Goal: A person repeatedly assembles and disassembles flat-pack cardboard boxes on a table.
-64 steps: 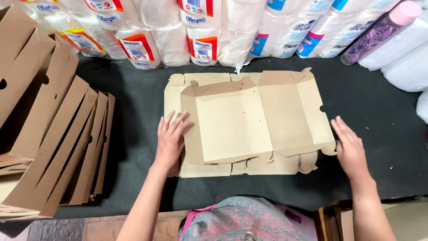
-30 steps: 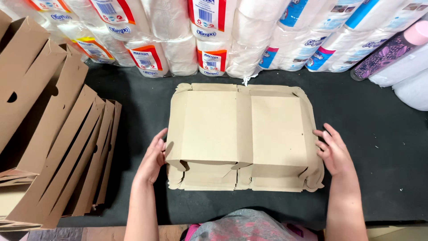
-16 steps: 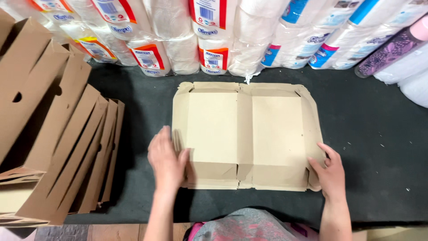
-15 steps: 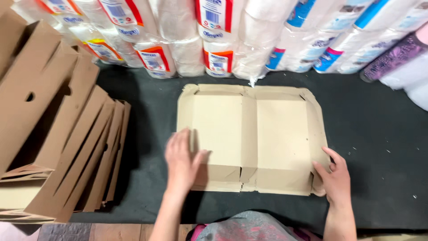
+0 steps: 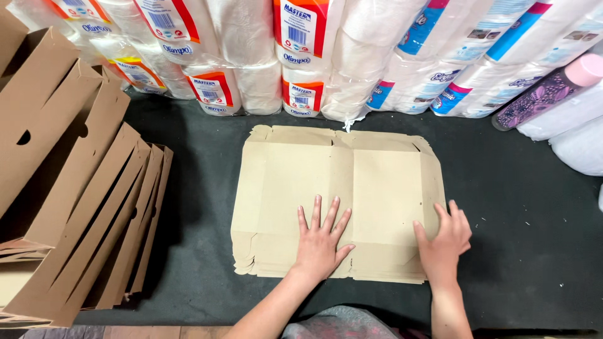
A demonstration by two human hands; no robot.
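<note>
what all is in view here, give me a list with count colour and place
flat cardboard stack: one pile, several sheets deep, tan, middle of the table
folded cardboard boxes: a leaning row, exact count unclear, brown, left side
wrapped paper roll packs: many, white with orange, red and blue labels, along the far edge
bottle: one, purple patterned with a pink cap, lying on its side, far right
table surface: one, dark grey, under everything
patterned clothing: grey-pink, bottom edge, the person's own
left hand: flat, fingers spread, on the near middle of the flat cardboard stack
right hand: flat on its near right corner
</note>
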